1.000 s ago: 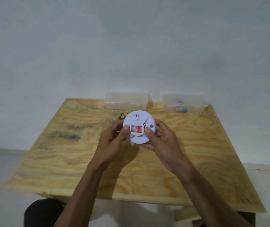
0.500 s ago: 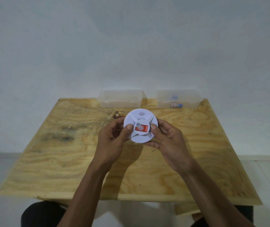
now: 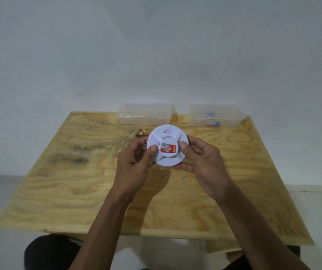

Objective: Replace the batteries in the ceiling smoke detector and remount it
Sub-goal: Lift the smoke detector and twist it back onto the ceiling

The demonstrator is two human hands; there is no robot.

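Observation:
A round white smoke detector [image 3: 167, 133] with a red sticker on its face is held above the middle of the wooden table [image 3: 78, 191], its front tilted toward me. My left hand [image 3: 134, 162] grips its left rim, thumb on the face. My right hand [image 3: 203, 160] grips its right rim, thumb on the face and fingers curled underneath. The detector's back side is hidden. Batteries [image 3: 213, 123] lie inside the right clear box [image 3: 232, 116] at the table's far edge.
A second clear plastic box [image 3: 144, 114], closed and seemingly empty, stands at the far edge left of the battery box. A white wall rises right behind the table. My dark-clad knees show below the near table edge.
The detector has turned slightly clockwise in my hands and both hands have shifted a little toward the right. The camera view has tilted a bit.

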